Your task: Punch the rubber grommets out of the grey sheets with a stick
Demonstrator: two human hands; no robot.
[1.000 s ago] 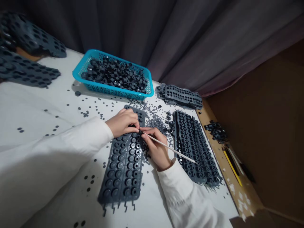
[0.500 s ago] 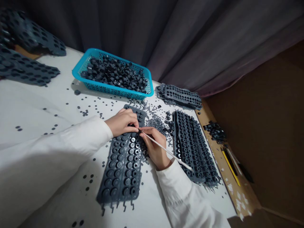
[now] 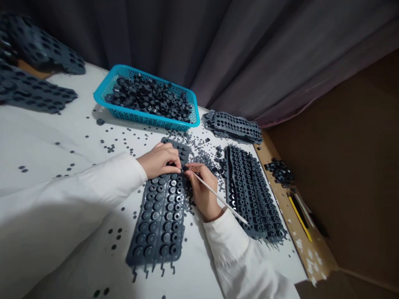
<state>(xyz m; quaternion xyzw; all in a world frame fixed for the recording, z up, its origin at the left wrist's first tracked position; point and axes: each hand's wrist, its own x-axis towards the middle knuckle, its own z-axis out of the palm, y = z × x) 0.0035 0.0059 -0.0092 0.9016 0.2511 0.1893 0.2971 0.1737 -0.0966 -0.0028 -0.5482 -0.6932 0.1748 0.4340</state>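
Fingers (image 3: 197,167) of right hand (image 3: 205,196) clamp thin white stick (image 3: 220,197); left hand (image 3: 160,160), fingertips (image 3: 177,169) together, rests on dark-grey knobbed rubbery sheet (image 3: 158,216), far end, seemingly stick-work, next needing steady aim.

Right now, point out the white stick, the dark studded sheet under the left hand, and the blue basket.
White stick (image 3: 222,199): head view, midway along its shaft.
Dark studded sheet (image 3: 158,216): head view, among its rows of round studs.
Blue basket (image 3: 146,117): head view, on its long near side.
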